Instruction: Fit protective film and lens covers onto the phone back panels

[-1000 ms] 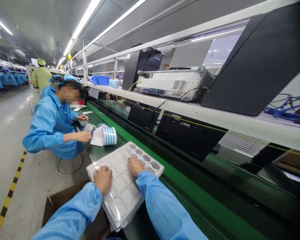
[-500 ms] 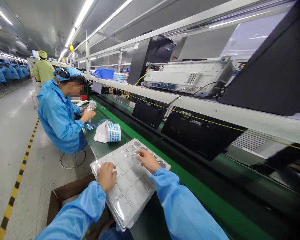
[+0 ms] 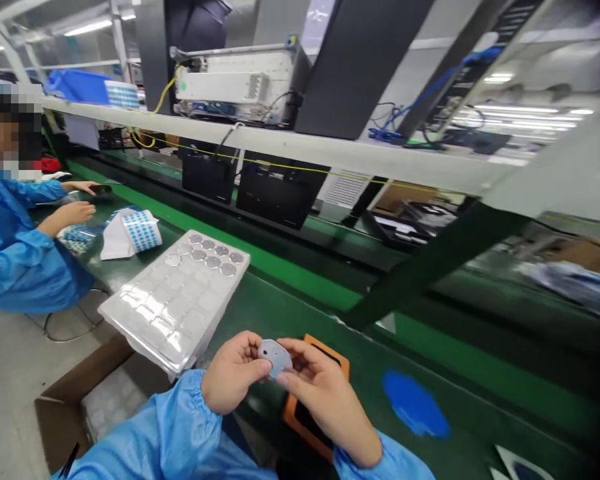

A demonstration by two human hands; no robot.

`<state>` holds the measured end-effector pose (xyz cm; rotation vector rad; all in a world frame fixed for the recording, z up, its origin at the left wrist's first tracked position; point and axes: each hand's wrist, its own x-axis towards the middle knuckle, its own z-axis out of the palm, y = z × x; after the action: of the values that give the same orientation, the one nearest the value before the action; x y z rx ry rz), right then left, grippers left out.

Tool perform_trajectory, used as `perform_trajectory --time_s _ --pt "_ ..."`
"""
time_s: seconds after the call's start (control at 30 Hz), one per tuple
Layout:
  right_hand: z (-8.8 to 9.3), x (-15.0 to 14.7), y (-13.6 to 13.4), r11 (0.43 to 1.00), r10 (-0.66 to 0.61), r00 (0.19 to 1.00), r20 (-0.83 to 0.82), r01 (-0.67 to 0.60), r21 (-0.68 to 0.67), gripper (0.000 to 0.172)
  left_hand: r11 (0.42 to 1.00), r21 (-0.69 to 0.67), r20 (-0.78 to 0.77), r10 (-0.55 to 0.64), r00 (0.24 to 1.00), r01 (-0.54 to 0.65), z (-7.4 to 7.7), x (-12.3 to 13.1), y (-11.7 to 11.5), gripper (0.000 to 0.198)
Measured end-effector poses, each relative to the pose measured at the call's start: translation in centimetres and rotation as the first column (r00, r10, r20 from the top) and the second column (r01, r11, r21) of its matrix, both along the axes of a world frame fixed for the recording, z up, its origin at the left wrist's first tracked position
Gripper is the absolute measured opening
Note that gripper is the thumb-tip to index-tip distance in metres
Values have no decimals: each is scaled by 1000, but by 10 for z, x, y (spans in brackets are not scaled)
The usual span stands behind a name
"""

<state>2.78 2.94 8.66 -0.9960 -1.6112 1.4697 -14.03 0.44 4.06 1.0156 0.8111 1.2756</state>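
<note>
Both my hands meet over the near edge of the green bench and pinch one small grey round disc (image 3: pixel 275 357). My left hand (image 3: pixel 231 373) grips its left edge with curled fingers. My right hand (image 3: pixel 320 393) holds the right edge between thumb and fingers. Under my hands lies an orange-framed black fixture (image 3: pixel 303 417). To the left sits a clear plastic blister tray (image 3: pixel 170 307) with several similar discs in its far pockets.
A co-worker in a blue coat (image 3: pixel 15 247) sits at left, with a hand near a roll of blue-dotted labels (image 3: pixel 140 230). An open cardboard box (image 3: pixel 85 400) stands below the tray. A blue patch (image 3: pixel 414 403) marks the green belt. A shelf (image 3: pixel 290 147) carries equipment overhead.
My hands left the tray and came together to the right, now holding one disc over the orange fixture. The view swung right and down. The co-worker's hands dropped to the bench.
</note>
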Motion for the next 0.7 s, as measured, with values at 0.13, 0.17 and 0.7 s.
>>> perform_trajectory --time_s 0.13,0.17,0.7 --pt "-26 64 -15 916 -371 912 175 328 230 29 996 87 -265 11 964 13 -15 38 8 24" --pt "-33 82 -13 832 -505 833 226 400 385 27 989 149 -385 72 920 -14 -21 43 12 24" --pt "-117 103 26 678 -594 460 660 -155 718 25 846 520 -750 384 538 121 -106 62 35 17"
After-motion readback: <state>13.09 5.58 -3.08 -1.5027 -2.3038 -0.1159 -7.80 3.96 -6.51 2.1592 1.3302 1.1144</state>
